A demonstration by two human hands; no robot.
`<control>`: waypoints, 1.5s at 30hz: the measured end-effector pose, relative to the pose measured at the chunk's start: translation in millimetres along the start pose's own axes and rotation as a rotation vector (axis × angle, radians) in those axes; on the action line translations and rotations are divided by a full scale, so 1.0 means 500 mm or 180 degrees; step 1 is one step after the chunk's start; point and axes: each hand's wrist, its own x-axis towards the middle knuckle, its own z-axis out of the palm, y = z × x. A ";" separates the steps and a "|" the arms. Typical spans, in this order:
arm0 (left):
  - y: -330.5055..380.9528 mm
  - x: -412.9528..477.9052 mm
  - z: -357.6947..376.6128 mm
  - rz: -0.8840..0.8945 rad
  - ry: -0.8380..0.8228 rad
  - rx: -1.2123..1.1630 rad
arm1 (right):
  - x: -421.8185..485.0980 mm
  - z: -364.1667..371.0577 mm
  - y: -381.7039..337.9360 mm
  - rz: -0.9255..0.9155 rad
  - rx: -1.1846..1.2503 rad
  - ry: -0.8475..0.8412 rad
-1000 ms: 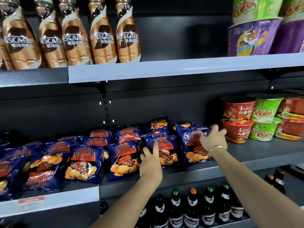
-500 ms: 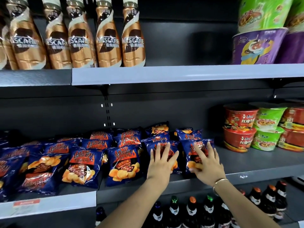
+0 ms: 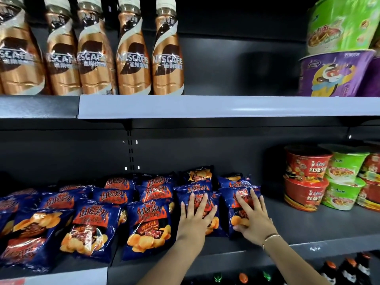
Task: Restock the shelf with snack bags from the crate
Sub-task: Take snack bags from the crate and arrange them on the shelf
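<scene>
Chip bags (image 3: 197, 204), front right of middle shelf (image 3: 308, 229): likely light, puffy, crushable, slick film; left hand (image 3: 195, 214) and right hand (image 3: 254, 217) pressing spread-fingered, one per bag; best lifted by edges.

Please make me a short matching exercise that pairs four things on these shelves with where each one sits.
Things:
1. Nescafe bottles
2. purple noodle bowl
3. red noodle cups
4. left hand

Places:
A. top shelf, right end
B. flat on a blue chip bag on the middle shelf
C. top shelf, left part
D. middle shelf, right of the chip bags, stacked two high

Pairs: 1-C, 2-A, 3-D, 4-B
</scene>
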 end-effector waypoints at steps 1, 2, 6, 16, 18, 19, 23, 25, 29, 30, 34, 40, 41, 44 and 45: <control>-0.003 0.006 0.003 -0.0002 -0.0012 -0.0012 | 0.005 0.002 -0.002 0.0001 0.0004 -0.0022; -0.004 0.009 0.004 0.0004 -0.0019 -0.0033 | 0.008 0.004 -0.003 0.0006 -0.0001 -0.0047; -0.009 0.021 0.000 0.0034 -0.0089 -0.0112 | 0.023 0.006 -0.009 0.0015 -0.0065 -0.0124; -0.012 -0.008 -0.009 0.0195 0.0193 -0.0489 | 0.002 -0.017 0.006 -0.0033 0.0304 0.0117; -0.013 -0.021 -0.009 0.0281 0.0243 -0.0627 | -0.002 -0.031 0.021 -0.0083 0.0433 0.0434; -0.012 -0.026 -0.007 0.0355 0.0292 -0.0683 | 0.000 -0.040 0.028 -0.0087 0.0540 0.0580; 0.001 -0.022 -0.008 0.0494 0.0801 -0.0704 | 0.027 -0.071 0.054 0.0137 0.1939 0.0444; 0.018 -0.006 -0.020 0.0594 0.1155 -0.0435 | 0.041 -0.091 0.061 0.0361 0.2940 -0.0030; 0.063 0.033 -0.017 0.0982 0.0798 -0.0247 | 0.076 -0.090 0.092 0.0427 0.3718 -0.0649; 0.079 0.046 -0.001 0.0889 0.0737 -0.0167 | 0.090 -0.078 0.103 0.0456 0.3873 -0.0663; 0.101 0.087 0.083 0.0529 0.0730 0.0216 | 0.142 -0.053 0.100 0.0390 0.3996 -0.0722; 0.040 0.095 0.058 0.0466 0.0981 0.0310 | 0.176 -0.028 0.048 0.0089 0.4231 -0.1043; 0.029 0.095 0.064 0.0527 0.0853 0.0404 | 0.176 -0.021 0.040 0.0120 0.4245 -0.1013; -0.007 0.098 0.059 0.0596 0.0353 0.0362 | 0.176 -0.005 0.023 0.0309 0.4259 -0.0857; -0.012 0.094 0.049 0.0705 0.0239 0.0448 | 0.173 -0.005 0.020 0.0366 0.4245 -0.0799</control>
